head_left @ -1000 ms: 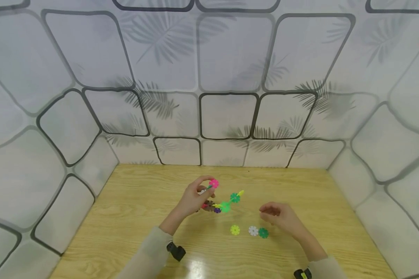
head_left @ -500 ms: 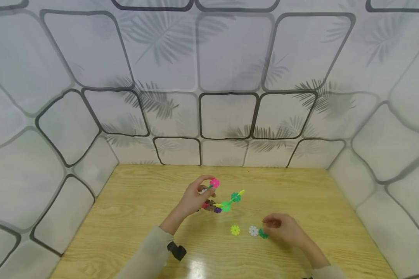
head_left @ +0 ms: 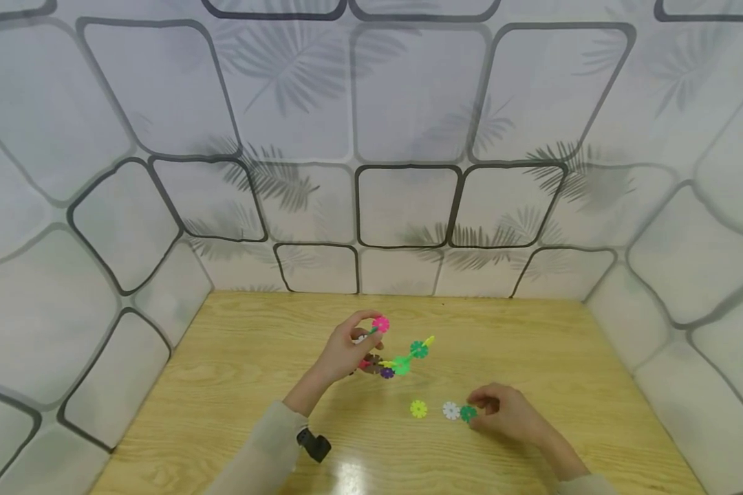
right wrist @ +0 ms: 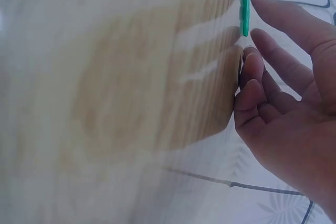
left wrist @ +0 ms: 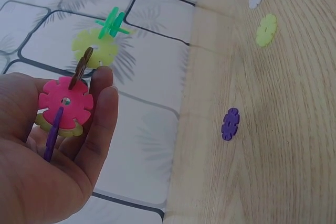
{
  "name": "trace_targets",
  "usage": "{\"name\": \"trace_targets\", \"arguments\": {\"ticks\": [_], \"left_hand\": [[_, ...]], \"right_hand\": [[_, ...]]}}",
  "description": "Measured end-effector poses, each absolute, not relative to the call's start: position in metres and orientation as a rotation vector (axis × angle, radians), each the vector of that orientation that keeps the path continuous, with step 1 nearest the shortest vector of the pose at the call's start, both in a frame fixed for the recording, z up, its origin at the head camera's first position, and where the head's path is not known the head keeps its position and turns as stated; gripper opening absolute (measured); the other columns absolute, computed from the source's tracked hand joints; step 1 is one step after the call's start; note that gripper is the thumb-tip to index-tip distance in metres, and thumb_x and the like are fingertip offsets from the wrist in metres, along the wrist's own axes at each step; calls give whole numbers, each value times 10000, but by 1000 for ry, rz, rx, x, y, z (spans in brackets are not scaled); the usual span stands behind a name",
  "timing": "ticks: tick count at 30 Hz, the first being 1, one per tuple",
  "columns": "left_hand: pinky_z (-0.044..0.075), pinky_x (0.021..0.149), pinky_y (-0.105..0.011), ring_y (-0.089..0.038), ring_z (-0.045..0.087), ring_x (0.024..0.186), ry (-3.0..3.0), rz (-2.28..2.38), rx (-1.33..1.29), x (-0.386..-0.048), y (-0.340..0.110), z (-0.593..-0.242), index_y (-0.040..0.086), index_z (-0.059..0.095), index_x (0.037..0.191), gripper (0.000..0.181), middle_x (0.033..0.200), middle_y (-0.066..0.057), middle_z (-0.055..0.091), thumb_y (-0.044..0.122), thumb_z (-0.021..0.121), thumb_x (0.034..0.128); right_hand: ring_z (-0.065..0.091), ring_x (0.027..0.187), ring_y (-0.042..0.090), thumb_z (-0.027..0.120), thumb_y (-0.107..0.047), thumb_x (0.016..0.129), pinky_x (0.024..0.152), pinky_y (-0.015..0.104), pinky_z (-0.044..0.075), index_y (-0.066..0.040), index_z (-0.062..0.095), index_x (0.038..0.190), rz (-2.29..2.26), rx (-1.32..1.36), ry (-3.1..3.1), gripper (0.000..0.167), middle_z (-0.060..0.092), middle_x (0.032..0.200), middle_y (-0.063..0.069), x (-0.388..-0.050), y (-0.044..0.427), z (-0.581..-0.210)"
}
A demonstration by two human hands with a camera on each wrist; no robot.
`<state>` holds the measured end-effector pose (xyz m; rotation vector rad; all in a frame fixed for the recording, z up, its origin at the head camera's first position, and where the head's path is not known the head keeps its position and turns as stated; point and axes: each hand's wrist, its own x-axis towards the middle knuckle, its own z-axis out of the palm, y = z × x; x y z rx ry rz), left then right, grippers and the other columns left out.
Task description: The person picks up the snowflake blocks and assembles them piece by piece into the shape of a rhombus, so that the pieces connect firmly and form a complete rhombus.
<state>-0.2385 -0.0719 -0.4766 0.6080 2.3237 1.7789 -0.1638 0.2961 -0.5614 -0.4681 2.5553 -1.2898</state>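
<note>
My left hand [head_left: 340,354] holds up a chain of interlocking snowflake discs, fingers curled round one end. A pink disc [head_left: 380,324] shows at its fingertips. Beyond the hand the chain runs right through a brown disc [head_left: 373,364] and a bright green disc [head_left: 400,365] to a teal green disc [head_left: 419,349]. In the left wrist view a red-pink disc [left wrist: 65,103] and a purple disc [left wrist: 53,134] sit against the palm. My right hand [head_left: 510,416] is low at the table, thumb and forefinger spread beside a loose green disc [head_left: 468,414]; contact is unclear.
A white disc [head_left: 450,410] lies left of the loose green one, and a yellow disc [head_left: 418,409] farther left. One loose purple disc [left wrist: 230,124] rests on the wooden table [head_left: 254,412]. Patterned walls [head_left: 402,206] enclose the table's back and sides.
My right hand has come down toward the table and the loose green disc, its thumb and forefinger now spread beside it. The left hand and its chain have hardly moved.
</note>
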Motion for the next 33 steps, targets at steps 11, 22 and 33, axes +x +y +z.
{"name": "trace_targets", "arguments": {"ticks": [11,22,33], "left_hand": [[547,591,-232,-148,692,696,2299,1788,637,-237,-71,-475,75,522,1500,435,959,-223,766,148,614,1081],[525,576,-232,-130,581,571,2304,1775,646,-236,-69,-476,84,530,1493,426,962,-243,760,140,614,1079],[506,498,-287,-166,517,520,2303,1750,665,-235,-69,-475,100,538,1493,425,963,-215,760,164,620,1080]], "right_hand": [[493,817,64,850,-209,888,670,212,463,-87,729,1134,-1235,-463,2579,300,604,990,33,-166,294,-562],[611,870,31,796,-173,937,751,201,544,-99,700,1082,-1243,-427,2626,189,698,985,-1,-165,291,-557],[622,865,15,727,-142,998,741,206,553,-55,733,1093,-1326,-428,2740,129,738,999,20,-173,282,-530]]}}
